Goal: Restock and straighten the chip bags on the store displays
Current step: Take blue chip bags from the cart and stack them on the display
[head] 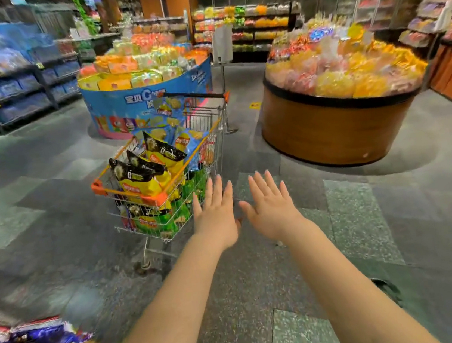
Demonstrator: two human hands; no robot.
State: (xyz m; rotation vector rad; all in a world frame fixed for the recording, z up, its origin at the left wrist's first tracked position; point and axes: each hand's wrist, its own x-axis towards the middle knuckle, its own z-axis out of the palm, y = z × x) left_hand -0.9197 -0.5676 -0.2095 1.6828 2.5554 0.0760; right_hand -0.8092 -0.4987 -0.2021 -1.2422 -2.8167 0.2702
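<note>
Two flat hands stretched toward a cart of chip bags in a store aisle.

The grey tiled floor (354, 226) carries a round wooden display (333, 129) of yellow snack bags on the right and a blue display (136, 97) with orange and green packs behind. The wire cart (200, 134) stands between them, full of chip bags (147, 169) in yellow, black, blue and green. The left hand (216, 215) and the right hand (270, 208) are side by side, fingers straight and spread, holding nothing, just beside the cart.

Dim, warm store light — wide-angle bending and smeared blur at edges, soft shadows under displays.
</note>
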